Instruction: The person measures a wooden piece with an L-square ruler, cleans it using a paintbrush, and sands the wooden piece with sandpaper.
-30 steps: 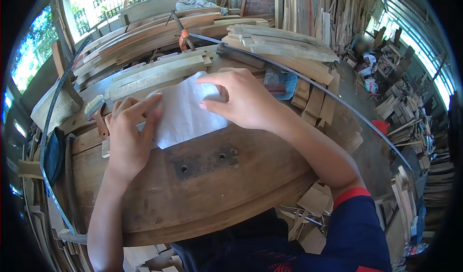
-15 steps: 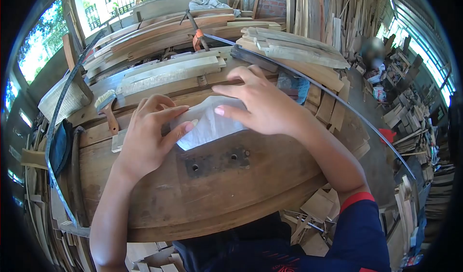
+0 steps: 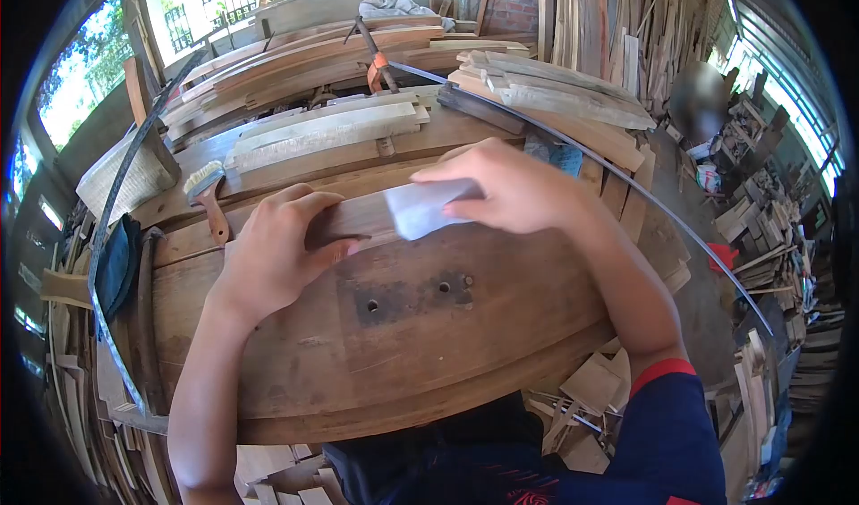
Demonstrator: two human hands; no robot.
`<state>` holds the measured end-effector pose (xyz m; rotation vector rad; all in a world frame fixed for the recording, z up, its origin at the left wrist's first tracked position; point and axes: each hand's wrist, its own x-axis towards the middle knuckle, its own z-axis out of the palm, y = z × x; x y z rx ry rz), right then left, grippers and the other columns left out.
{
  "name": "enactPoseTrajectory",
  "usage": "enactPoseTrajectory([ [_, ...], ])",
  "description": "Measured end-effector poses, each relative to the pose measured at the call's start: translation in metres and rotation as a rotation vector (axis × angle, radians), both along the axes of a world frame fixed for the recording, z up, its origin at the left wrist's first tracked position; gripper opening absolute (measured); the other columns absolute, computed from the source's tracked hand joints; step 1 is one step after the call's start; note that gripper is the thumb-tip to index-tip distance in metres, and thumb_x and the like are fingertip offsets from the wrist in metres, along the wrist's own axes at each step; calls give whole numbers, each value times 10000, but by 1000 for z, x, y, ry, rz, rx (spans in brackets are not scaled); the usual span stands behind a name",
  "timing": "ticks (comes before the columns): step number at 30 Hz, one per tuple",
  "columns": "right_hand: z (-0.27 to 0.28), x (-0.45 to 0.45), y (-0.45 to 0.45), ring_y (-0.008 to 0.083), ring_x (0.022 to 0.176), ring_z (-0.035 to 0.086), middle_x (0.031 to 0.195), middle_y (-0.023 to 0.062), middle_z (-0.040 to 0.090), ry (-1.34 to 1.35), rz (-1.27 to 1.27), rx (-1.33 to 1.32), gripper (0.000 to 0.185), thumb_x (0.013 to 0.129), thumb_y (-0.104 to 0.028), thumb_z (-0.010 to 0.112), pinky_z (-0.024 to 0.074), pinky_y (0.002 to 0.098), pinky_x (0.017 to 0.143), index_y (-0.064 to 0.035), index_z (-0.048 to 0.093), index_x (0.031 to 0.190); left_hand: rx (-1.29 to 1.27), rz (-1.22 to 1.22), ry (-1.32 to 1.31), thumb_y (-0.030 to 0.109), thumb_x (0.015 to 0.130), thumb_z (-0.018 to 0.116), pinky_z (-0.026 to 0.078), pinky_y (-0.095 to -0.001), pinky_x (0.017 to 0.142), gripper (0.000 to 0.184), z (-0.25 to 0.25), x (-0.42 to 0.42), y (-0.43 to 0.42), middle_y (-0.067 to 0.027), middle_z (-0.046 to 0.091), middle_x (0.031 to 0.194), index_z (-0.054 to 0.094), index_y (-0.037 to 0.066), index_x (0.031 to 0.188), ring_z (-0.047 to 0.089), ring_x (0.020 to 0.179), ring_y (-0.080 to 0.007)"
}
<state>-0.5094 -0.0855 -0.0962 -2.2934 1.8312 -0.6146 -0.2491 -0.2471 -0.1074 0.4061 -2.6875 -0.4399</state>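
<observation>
My right hand point(image 3: 519, 187) pinches a small whitish sheet of paper point(image 3: 416, 212) between thumb and fingers, above a narrow wooden board point(image 3: 362, 214). One corner of the sheet hangs down toward my left hand. My left hand point(image 3: 277, 250) is curled over the left part of that board, thumb on the near side and fingers on the far side. Board and hands are on a brown wooden workbench point(image 3: 403, 371). Whether the sheet touches the board is hard to tell.
A dark metal plate with two holes point(image 3: 407, 301) is set in the bench in front of my hands. To the left lie a paintbrush point(image 3: 210, 203) and a hammer-like tool point(image 3: 143, 317). Stacked boards point(image 3: 331, 134) lie behind, and a long metal strip point(image 3: 626, 183) crosses the right side.
The sheet, spread between both hands before, now appears smaller and is in my right hand only. My right hand has shifted right and closed on it; the board beneath has come into view.
</observation>
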Motion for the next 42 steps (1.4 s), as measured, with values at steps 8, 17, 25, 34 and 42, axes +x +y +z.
enactPoseTrajectory([
  [8,-11,41,-14,387,1132,692,1227,233,729,5,-97,-39,422,927,-131,767,539,446,1007,10,702,1319,2,-42,75,180,796,895,530,-455,887,474,-5,-1,-4,-222,709,1013,730,-59,1171,687,966,-421],
  [17,4,-24,-1,327,1081,730,1173,191,763,-125,5,77,475,851,-221,864,554,418,959,-14,747,1262,72,-11,8,181,761,917,526,-420,956,521,1,4,-6,-238,737,1103,734,-60,1185,697,1033,-419],
  [25,-10,12,-10,330,1096,728,1178,200,757,-81,-24,-35,449,883,-201,839,556,426,967,0,729,1269,154,5,-98,131,763,886,506,-423,1019,640,6,2,-6,-232,714,1225,677,-15,1349,669,1182,-394],
  [34,-2,42,-10,309,1061,744,1159,188,760,-174,-81,-91,443,850,-273,877,563,391,947,19,710,1138,-140,-309,259,133,859,723,457,-519,1122,777,-4,-11,27,-201,623,1381,476,123,1596,591,1291,-417],
  [42,61,22,24,251,1249,643,1294,170,700,-205,-56,-643,587,830,-341,888,525,405,1048,-29,670,1276,-178,-258,129,242,952,743,588,-477,937,366,-24,-11,-3,-188,713,1259,724,58,1268,710,1098,-391],
])
